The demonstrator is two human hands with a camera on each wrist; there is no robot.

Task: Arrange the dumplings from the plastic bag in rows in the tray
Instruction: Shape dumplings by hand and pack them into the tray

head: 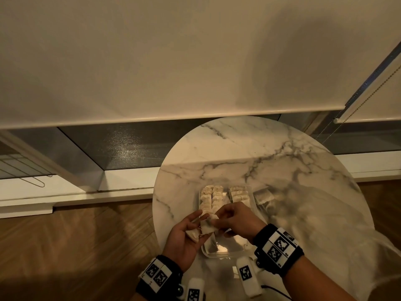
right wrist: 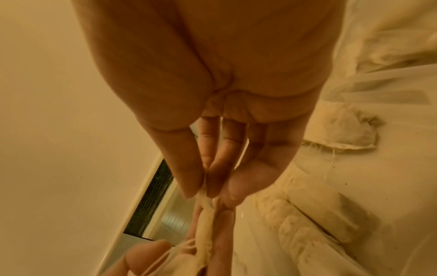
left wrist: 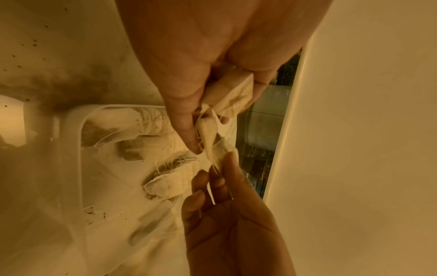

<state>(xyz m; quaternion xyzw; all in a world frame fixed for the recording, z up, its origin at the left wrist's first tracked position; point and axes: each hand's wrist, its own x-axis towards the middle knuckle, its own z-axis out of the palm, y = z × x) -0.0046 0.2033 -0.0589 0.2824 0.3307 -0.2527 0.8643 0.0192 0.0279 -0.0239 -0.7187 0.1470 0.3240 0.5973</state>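
Observation:
The dumplings are small pale cloth pouches with loose threads. Just above the near half of the clear plastic tray [head: 217, 255], my left hand [head: 191, 229] lies palm up. It holds one dumpling [left wrist: 232, 93] in its curled fingers and pinches a second dumpling [head: 208, 224] under the thumb. My right hand [head: 219, 220] pinches the other end of that second dumpling [right wrist: 204, 218] between thumb and fingertips [right wrist: 189, 186]. Rows of dumplings [head: 211, 198] fill the tray's far half. More dumplings [head: 263, 196] lie inside the clear plastic bag [head: 303, 224] to the right of the tray.
The tray and bag sit on a round marble table [head: 249, 148]. Its edge lies close to my wrists, with wooden floor [head: 76, 246] to the left. A white roller blind [head: 152, 61] and a window sill stand beyond the table.

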